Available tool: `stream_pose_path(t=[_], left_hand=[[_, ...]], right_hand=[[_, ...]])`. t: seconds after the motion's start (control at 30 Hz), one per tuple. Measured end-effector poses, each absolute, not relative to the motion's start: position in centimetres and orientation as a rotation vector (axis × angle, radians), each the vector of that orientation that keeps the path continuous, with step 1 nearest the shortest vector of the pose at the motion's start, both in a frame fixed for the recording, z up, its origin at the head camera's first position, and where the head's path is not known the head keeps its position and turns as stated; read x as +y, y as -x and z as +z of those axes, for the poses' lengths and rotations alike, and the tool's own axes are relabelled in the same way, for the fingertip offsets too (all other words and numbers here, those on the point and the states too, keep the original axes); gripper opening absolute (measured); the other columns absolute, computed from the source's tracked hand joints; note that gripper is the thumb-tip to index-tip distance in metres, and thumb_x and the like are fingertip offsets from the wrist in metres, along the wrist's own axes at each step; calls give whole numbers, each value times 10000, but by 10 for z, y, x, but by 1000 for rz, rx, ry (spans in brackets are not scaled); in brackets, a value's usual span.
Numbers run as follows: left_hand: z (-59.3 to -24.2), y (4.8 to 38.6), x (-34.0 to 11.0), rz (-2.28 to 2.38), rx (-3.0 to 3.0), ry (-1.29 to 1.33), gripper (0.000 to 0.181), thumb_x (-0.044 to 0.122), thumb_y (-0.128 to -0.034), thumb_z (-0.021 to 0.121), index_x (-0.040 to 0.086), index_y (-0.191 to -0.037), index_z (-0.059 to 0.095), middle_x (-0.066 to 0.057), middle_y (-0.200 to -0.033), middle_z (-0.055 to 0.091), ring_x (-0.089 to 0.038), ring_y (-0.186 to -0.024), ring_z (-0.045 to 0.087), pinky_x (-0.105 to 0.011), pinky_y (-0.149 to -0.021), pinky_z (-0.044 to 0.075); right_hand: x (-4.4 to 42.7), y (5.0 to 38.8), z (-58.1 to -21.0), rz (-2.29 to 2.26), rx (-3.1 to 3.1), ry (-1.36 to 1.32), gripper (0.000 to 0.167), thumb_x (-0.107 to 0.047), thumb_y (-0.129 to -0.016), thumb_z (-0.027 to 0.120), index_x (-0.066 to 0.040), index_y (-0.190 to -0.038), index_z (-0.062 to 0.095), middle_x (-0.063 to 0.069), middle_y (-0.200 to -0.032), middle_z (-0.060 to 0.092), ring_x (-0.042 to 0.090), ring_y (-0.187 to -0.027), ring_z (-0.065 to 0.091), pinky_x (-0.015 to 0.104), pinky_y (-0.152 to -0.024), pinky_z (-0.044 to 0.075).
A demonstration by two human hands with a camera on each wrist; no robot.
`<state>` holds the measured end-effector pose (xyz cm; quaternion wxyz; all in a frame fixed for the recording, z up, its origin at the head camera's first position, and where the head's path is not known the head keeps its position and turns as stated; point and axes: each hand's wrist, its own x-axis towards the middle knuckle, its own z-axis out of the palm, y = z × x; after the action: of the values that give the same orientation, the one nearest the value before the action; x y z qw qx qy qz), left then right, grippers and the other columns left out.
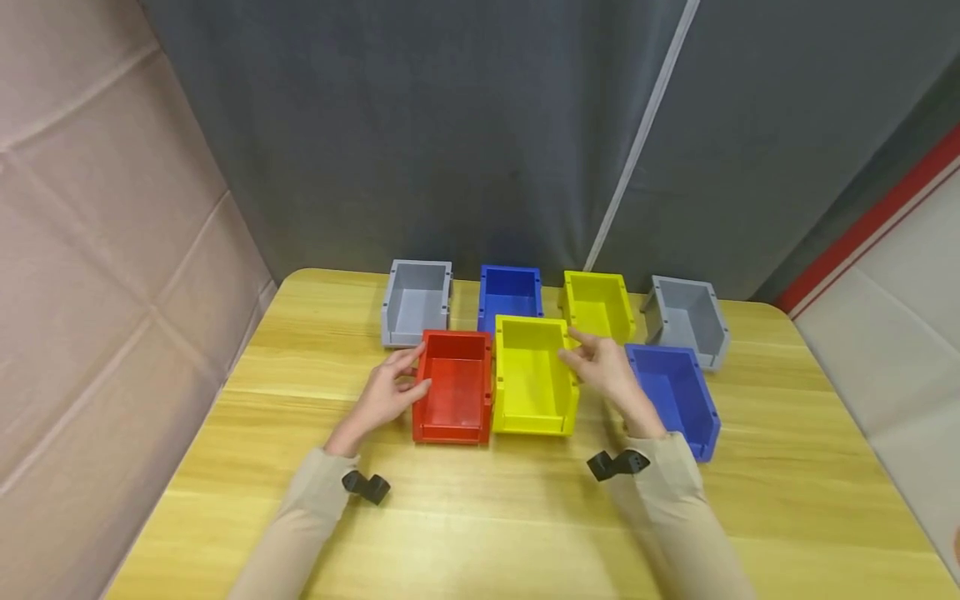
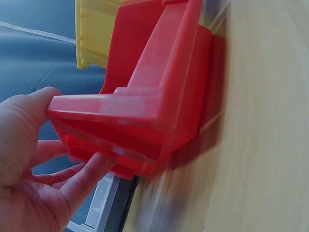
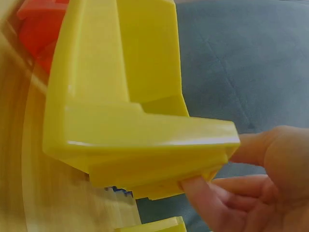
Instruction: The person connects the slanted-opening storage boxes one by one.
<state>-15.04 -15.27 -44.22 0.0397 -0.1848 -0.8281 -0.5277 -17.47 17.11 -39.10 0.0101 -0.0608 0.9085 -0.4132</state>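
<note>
My left hand (image 1: 384, 395) grips the left side of a red bin (image 1: 453, 388); in the left wrist view its thumb is on the rim and fingers lie under the side of the red bin (image 2: 130, 106). A larger-looking yellow bin (image 1: 532, 377) is just right of the red one, with its right side pinched by my right hand (image 1: 609, 372). The right wrist view shows the yellow bin (image 3: 116, 125) raised above the wood surface, the right hand's (image 3: 260, 183) fingers at its side edge. Both bins look empty.
Behind stand a grey bin (image 1: 417, 302), a blue bin (image 1: 510, 293), another yellow bin (image 1: 598, 305) and a second grey bin (image 1: 687, 322). A second blue bin (image 1: 673, 398) is beside my right forearm. The wooden table (image 1: 480, 517) ends at a dark curtain (image 1: 390, 133).
</note>
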Motion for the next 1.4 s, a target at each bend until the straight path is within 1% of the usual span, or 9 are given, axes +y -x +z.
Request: stream_pose_path(t=[0.07,0.17,0.23,0.3,0.43,0.6,0.97,1.1,1.4], left_hand=[[-432,146,-151,-1612,-2549,569,571,-117,-797,639,-172,-1314,401,-359,-1217,458,-451,-941,575,-483,-784,526],[-426,143,-150,-1610,-2549,579,563,-115,-801,636,-176,-1309,403,-359,-1210,462,-443,-936,578,-483,-785,527],[-426,142,-150,-1606,-2550,581,562,-115,-800,637,-177,-1308,404,-361,-1213,460,-443,-934,579,-486,-784,527],[-426,142,-150,-1604,-2550,580,560,-116,-801,636,-176,-1308,405,-362,-1215,460,-442,-934,579,-487,-784,527],[-426,143,-150,-1611,-2542,580,563,-117,-800,639,-173,-1309,407,-361,-1213,462,-444,-935,579,-492,-782,525],[-427,143,-149,-1597,-2539,597,562,-117,-798,641,-183,-1303,405,-362,-1202,466,-438,-925,582,-478,-771,531],[-428,143,-150,-1591,-2537,582,562,-120,-796,642,-177,-1305,409,-364,-1210,464,-441,-925,581,-483,-767,532],[-446,151,-154,-1602,-2527,577,583,-109,-798,649,-149,-1326,406,-349,-1226,460,-438,-941,578,-485,-768,531],[-467,162,-160,-1616,-2544,551,616,-28,-811,681,-46,-1371,426,-251,-1258,480,-359,-964,592,-377,-784,541]], right_hand=[[168,174,-393,-1277,2957,279,493,-187,-909,611,47,-1326,491,170,-841,656,287,-664,603,294,-509,478],[157,170,-392,-1151,3136,509,537,-219,-892,641,15,-1347,479,216,-1132,604,332,-982,581,429,-808,516],[147,166,-389,-983,3158,711,608,-279,-882,651,-41,-1397,432,199,-1357,461,355,-1232,425,542,-1004,364],[138,164,-385,-783,3106,866,683,-375,-878,632,-115,-1450,365,135,-1496,295,336,-1366,234,606,-1079,178],[126,166,-381,-514,2974,1010,747,-543,-874,544,-219,-1491,276,30,-1566,97,262,-1429,-6,679,-1049,-13],[123,172,-383,-422,2895,988,728,-602,-877,481,-284,-1488,246,-22,-1563,51,215,-1421,-93,677,-1030,-80],[114,176,-385,-350,2844,967,771,-619,-853,506,-248,-1485,267,18,-1554,116,279,-1426,-24,696,-1014,-84],[114,176,-388,-341,2846,971,769,-600,-858,519,-243,-1487,257,7,-1554,132,261,-1427,-21,694,-1020,-72],[116,179,-395,-302,2863,1018,793,-682,-850,428,-260,-1493,237,-29,-1556,131,267,-1428,38,691,-1032,-37]])
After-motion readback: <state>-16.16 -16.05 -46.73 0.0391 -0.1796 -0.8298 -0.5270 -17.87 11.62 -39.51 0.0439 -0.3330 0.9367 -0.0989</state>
